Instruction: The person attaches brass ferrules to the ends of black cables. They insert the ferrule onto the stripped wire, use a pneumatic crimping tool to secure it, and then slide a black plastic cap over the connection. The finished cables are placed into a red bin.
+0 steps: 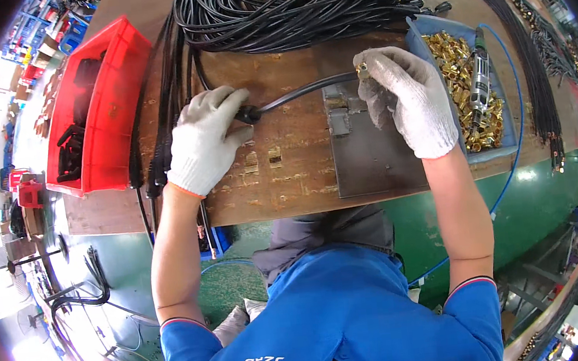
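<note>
Cable: one black cable (302, 91) stretched flat across the brown tabletop (281, 174), a thicker black collar at its left end, a small brass fitting (362, 71) at its right end.
Left hand: gloved left hand (204, 141), palm down, fingers curled and pinching the collar end.
Right hand: gloved right hand (405, 98), wrist bent, fingertips pressed together on the brass fitting above the grey metal plate (376, 155).
Count: two hands, one cable held, one red bin (100, 104), one blue tray (499, 152) heaped with brass fittings, too many to count.
Behind: a bundle of black cables (301, 4) along the far edge.
</note>
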